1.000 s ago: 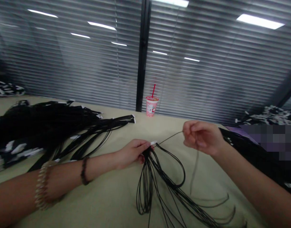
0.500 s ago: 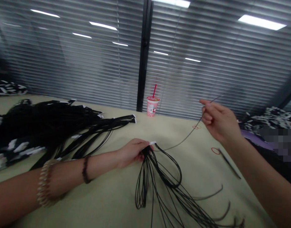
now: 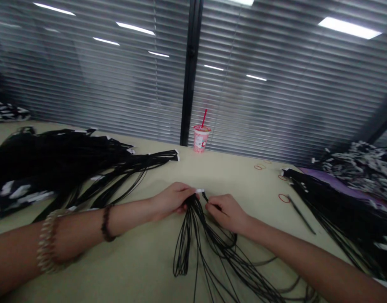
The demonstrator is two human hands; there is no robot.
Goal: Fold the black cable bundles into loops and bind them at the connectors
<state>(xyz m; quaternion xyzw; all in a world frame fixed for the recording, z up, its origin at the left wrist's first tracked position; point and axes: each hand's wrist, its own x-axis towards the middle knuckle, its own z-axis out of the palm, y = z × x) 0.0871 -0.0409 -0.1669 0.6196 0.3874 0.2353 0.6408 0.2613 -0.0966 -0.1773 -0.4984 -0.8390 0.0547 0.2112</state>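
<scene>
Gripping the black wires (image 3: 212,234) close to their white end (image 3: 200,190), the left hand (image 3: 173,201) is at the middle of the view, with its thumb above and its fingers folded below. The right hand (image 3: 226,212) is just beside, on the other side of the white end; its fingers are narrow, pinched on a part of the same wires. The two hands are near each other, but they do not touch. Below them the wires spread over the table (image 3: 133,269): some make long thin loops, others go toward the lower right and pass behind the right arm (image 3: 291,252).

The left arm (image 3: 76,229) wears a dark bracelet (image 3: 105,225) and a pale one (image 3: 44,242).

At the left lies a pile (image 3: 54,158) of black wires with white ends, and a thinner bundle (image 3: 158,157) points from it toward the cup (image 3: 201,139). This cup is pink and upright, with a red straw (image 3: 204,118), and it stands at the far edge, before the blinds (image 3: 117,92).

At the right lie a red ring (image 3: 284,202) and a dark stick (image 3: 302,215); whether they touch, I cannot tell. Past these are another black bundle (image 3: 348,206), a purple sheet (image 3: 319,179) and a black-and-white heap (image 3: 364,162)
</scene>
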